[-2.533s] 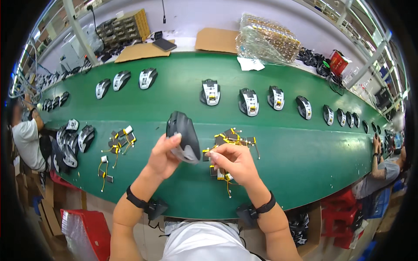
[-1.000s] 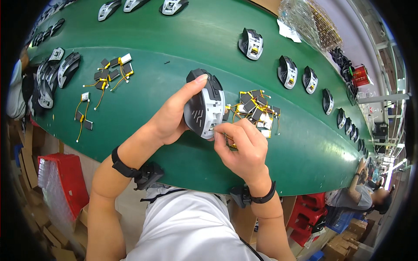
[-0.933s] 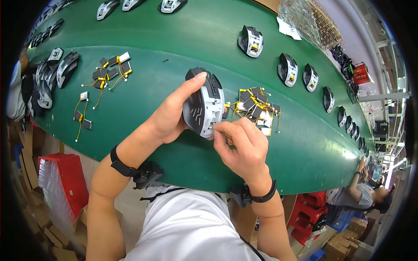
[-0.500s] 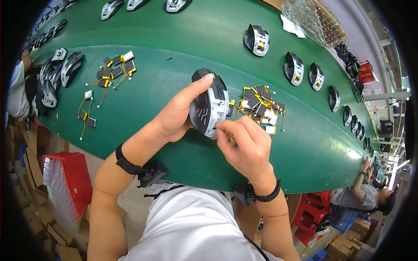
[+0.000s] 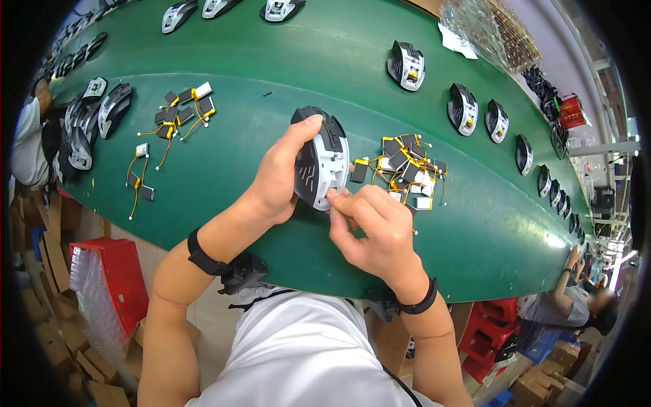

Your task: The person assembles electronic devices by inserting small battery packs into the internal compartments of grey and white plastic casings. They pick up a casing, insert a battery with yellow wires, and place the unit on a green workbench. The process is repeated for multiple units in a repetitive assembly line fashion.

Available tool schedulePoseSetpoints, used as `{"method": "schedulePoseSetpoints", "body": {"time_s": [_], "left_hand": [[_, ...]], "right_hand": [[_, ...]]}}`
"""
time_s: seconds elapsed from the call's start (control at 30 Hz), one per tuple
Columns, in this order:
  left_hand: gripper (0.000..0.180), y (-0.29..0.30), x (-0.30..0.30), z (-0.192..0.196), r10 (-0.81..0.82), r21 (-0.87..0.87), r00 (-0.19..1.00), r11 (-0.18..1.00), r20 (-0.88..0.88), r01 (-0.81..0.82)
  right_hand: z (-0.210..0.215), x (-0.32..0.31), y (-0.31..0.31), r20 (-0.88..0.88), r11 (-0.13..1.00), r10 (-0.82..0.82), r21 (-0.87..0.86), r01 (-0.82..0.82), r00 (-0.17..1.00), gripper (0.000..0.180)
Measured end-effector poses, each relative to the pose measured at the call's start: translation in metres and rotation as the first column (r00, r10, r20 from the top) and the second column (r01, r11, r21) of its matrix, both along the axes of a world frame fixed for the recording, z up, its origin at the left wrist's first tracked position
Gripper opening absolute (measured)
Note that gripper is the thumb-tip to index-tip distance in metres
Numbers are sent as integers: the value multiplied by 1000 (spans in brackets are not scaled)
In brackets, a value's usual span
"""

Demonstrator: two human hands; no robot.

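Note:
My left hand (image 5: 277,173) is closed around a black and light-grey computer mouse (image 5: 332,163), thumb along its far end. The mouse is raised above the green table and tilted, its light-grey side with openings toward my right hand. My right hand (image 5: 373,227) has thumb and forefinger bent together at an opening near the mouse's lower end. Whatever those fingertips pinch is hidden. Just right of the mouse lies a small dark battery pack (image 5: 359,171), beside a pile of wired battery packs (image 5: 407,165) with yellow tape.
More wired batteries (image 5: 167,117) lie left on the green table (image 5: 237,115). Several mice (image 5: 80,129) cluster at the far left. Others stand along the far green strip (image 5: 325,47), including one mouse (image 5: 408,66). A red crate (image 5: 119,285) stands below left; a co-worker (image 5: 566,295) sits at right.
The mouse and both hands have shifted slightly left. My right fingertips have moved a little up at the opening. The battery pack beside the mouse shows more fully.

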State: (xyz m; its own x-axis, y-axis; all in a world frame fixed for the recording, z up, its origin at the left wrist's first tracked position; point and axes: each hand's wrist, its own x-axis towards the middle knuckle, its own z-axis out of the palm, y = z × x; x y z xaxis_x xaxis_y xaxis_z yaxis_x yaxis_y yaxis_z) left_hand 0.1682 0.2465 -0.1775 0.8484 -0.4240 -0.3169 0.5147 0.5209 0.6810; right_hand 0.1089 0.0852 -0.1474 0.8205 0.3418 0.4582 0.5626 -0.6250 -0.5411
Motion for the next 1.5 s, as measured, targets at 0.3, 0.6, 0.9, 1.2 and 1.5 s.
{"method": "schedulePoseSetpoints", "body": {"time_s": [0.3, 0.6, 0.9, 1.2, 1.5], "left_hand": [[55, 6, 10, 4, 108, 6, 990, 994, 88, -109], [65, 14, 14, 8, 59, -65, 997, 996, 52, -55], [59, 12, 8, 12, 30, -89, 999, 996, 20, -28], [48, 2, 2, 6, 26, -135, 1000, 990, -2, -26], [54, 6, 0, 4, 85, -131, 986, 986, -146, -104]], "right_hand": [[-7, 2, 4, -113, 998, -8, 60, 15, 994, 33], [16, 11, -23, -351, 785, 274, 619, 2, 896, 31], [18, 6, -21, -496, 487, 456, 834, 259, 739, 23], [-9, 6, 5, 47, 977, -42, 209, 32, 998, 36], [-12, 11, 8, 98, 992, -94, 88, 85, 991, 41]]}}
